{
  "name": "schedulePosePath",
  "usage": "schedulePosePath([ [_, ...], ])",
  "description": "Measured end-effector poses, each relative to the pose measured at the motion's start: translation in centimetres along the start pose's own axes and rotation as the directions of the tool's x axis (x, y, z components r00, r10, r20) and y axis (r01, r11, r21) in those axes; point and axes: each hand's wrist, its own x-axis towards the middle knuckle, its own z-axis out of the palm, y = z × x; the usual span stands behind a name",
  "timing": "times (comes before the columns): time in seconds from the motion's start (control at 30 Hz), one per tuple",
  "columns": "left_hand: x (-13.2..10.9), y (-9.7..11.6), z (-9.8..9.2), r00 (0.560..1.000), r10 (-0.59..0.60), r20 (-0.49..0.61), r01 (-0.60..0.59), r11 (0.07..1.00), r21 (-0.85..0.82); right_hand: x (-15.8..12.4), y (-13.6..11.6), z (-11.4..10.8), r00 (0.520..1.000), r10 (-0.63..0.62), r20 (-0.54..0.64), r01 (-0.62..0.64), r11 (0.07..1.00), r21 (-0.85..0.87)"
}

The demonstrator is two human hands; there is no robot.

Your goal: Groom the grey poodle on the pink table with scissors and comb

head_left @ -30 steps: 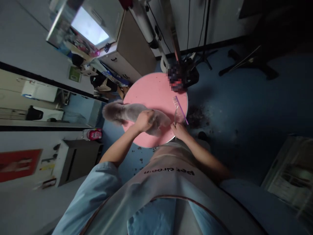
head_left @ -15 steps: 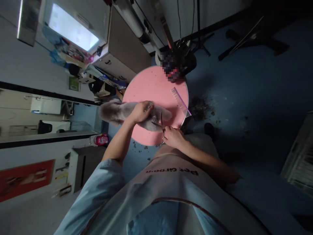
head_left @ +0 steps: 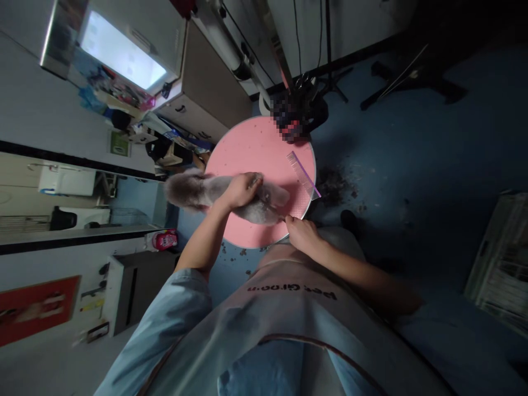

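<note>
A grey, fluffy dog (head_left: 258, 213) stands on a round pink table (head_left: 239, 148), its bushier end to the left and its close-clipped end to the right. My left hand (head_left: 243, 190) lies over its hindquarters, fingers curled in on it; what exactly they pinch is hidden. My right hand (head_left: 303, 232) is closed on the scissors (head_left: 282, 218) at the table's near right edge. Only a small dark bit of them shows beside the dog's leg. A comb with a purple spine (head_left: 306, 175) lies by the table's right rim.
A black holder with tools (head_left: 307, 104) stands at the table's far edge. Cut hair (head_left: 336, 184) litters the blue floor. A cabinet (head_left: 214, 82) and a cluttered shelf (head_left: 140, 132) are at far left; a wire cage (head_left: 501, 264) is at right.
The scissors' blades, spread apart and plainly seen before, are now mostly out of sight. My right hand has shifted slightly right and turned. My left hand stays on the dog.
</note>
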Motion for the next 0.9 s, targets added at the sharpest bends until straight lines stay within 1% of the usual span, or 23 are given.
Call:
schedulePosePath([
  [0.13, -0.1, 0.0, 0.2, 1.0, 0.0, -0.016, 0.0, 1.0, 0.009, -0.3, -0.1, -0.4, 1.0, 0.003, -0.005, -0.002, 1.0, 0.012],
  [0.23, -0.3, -0.1, 0.3, 1.0, 0.005, -0.024, -0.004, 1.0, 0.009, -0.3, 0.0, -0.5, 1.0, 0.013, 0.022, -0.013, 1.0, 0.004],
  [0.33, -0.4, -0.2, 0.4, 0.999, -0.003, -0.037, 0.004, 1.0, 0.004, -0.2, 0.1, -0.3, 1.0, -0.005, 0.004, 0.005, 1.0, 0.01],
  [0.53, -1.3, -0.7, 0.7, 0.991, -0.005, -0.136, 0.0, 0.999, -0.042, 0.1, 0.4, 0.7, 1.0, -0.028, -0.008, 0.028, 0.999, 0.033],
  [0.6, -1.6, -0.9, 0.8, 0.989, -0.011, -0.151, 0.001, 0.998, -0.063, 0.3, 0.5, 0.9, 0.999, -0.041, -0.018, 0.041, 0.998, 0.047],
  [0.77, -2.5, -1.6, 1.2, 0.978, -0.034, -0.205, 0.017, 0.997, -0.081, 0.7, 0.7, 1.0, 0.998, -0.055, 0.02, 0.053, 0.997, 0.064],
  [0.9, -3.1, -1.6, 1.5, 0.972, -0.03, -0.232, 0.01, 0.996, -0.087, 0.8, 0.6, 1.1, 0.996, -0.085, 0.017, 0.083, 0.993, 0.081],
])
